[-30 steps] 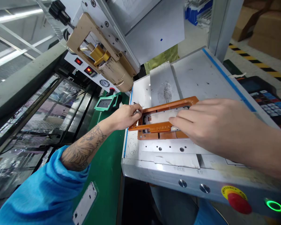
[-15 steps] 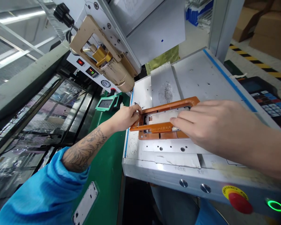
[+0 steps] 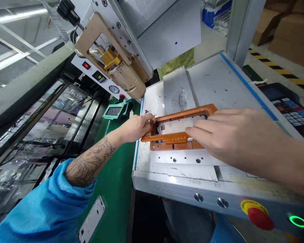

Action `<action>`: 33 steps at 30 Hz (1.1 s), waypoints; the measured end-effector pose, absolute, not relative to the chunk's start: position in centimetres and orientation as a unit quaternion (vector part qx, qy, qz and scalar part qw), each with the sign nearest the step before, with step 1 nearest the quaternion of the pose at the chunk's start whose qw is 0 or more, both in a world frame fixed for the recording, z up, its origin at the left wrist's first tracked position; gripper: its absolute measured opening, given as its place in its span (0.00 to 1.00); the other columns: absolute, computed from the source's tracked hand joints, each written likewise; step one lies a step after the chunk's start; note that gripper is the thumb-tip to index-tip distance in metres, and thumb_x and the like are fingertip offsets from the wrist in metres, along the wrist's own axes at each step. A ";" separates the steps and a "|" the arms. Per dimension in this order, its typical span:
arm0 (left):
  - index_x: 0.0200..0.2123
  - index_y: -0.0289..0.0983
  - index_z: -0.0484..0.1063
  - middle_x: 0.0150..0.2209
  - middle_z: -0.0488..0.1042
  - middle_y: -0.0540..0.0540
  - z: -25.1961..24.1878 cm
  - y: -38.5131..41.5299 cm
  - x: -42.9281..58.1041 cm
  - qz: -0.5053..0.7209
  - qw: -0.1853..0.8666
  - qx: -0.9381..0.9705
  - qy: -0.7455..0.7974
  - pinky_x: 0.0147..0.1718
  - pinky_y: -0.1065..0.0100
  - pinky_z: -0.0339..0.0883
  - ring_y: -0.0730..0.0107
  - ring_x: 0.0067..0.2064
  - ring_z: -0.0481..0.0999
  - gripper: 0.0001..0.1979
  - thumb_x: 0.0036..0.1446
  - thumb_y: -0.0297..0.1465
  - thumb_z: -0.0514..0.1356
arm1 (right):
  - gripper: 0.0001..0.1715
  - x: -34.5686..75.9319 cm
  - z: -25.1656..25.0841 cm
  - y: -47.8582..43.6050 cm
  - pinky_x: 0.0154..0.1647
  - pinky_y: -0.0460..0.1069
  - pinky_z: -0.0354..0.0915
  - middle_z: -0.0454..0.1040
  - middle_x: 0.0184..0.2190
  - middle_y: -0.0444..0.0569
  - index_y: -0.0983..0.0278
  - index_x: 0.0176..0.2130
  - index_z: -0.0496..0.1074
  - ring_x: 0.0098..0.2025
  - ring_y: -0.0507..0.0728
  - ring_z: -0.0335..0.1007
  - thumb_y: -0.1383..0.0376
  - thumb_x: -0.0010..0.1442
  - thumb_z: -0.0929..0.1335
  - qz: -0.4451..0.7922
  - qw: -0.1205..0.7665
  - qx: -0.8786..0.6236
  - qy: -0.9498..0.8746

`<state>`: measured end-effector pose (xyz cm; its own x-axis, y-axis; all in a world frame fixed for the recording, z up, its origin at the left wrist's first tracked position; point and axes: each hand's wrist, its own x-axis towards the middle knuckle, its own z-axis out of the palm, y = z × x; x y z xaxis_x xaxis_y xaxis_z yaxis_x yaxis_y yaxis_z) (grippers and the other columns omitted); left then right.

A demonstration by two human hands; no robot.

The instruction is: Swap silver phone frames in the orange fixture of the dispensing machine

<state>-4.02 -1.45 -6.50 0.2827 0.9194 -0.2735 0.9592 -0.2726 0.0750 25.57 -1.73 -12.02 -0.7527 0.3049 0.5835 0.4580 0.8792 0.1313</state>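
Note:
An orange fixture frame (image 3: 176, 137) lies on the white machine table (image 3: 218, 81), with a silver phone frame plate (image 3: 173, 127) seated inside it. My left hand (image 3: 136, 127) is closed, pinching the left end of the orange fixture. My right hand (image 3: 233, 135) lies over the right part of the fixture, fingers stretched flat and pressing on the silver plate and the orange bar. The right end of the fixture is hidden under that hand.
A gold press head (image 3: 111, 57) hangs above the table's back left. A red emergency button (image 3: 258, 218) and a lit green button (image 3: 297, 221) sit on the front panel. A green belt (image 3: 114, 182) carries a silver frame (image 3: 91, 221) and a teal fixture (image 3: 115, 111). A keypad (image 3: 291, 108) lies right.
Almost nothing has moved. My right fingers have slid slightly toward the near edge of the fixture; my left hand keeps its pinch on the left end.

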 end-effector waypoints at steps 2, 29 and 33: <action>0.48 0.36 0.73 0.28 0.74 0.51 -6.6 -1.5 -4.1 -0.083 0.117 0.794 0.591 0.31 0.69 0.62 0.71 0.26 0.71 0.15 0.64 0.25 0.50 | 0.12 25.6 -12.0 -1.7 0.32 0.53 0.53 0.71 0.25 0.44 0.62 0.31 0.70 0.27 0.57 0.66 0.76 0.62 0.64 -0.130 0.285 -0.204 -0.927; 0.55 0.36 0.76 0.31 0.79 0.48 -5.4 -1.7 -4.2 -0.095 0.068 0.809 0.576 0.34 0.68 0.69 0.70 0.26 0.73 0.19 0.69 0.29 0.50 | 0.13 25.6 -12.0 -1.6 0.31 0.53 0.50 0.70 0.23 0.44 0.62 0.31 0.70 0.26 0.57 0.63 0.76 0.63 0.63 -0.135 0.295 -0.205 -0.924; 0.65 0.40 0.70 0.41 0.81 0.44 -5.1 -1.9 -5.8 -0.174 0.053 0.858 0.480 0.36 0.67 0.71 0.67 0.34 0.79 0.25 0.68 0.27 0.48 | 0.13 25.5 -12.2 -1.8 0.33 0.53 0.50 0.70 0.24 0.44 0.62 0.31 0.70 0.27 0.56 0.61 0.76 0.64 0.63 -0.133 0.298 -0.204 -0.923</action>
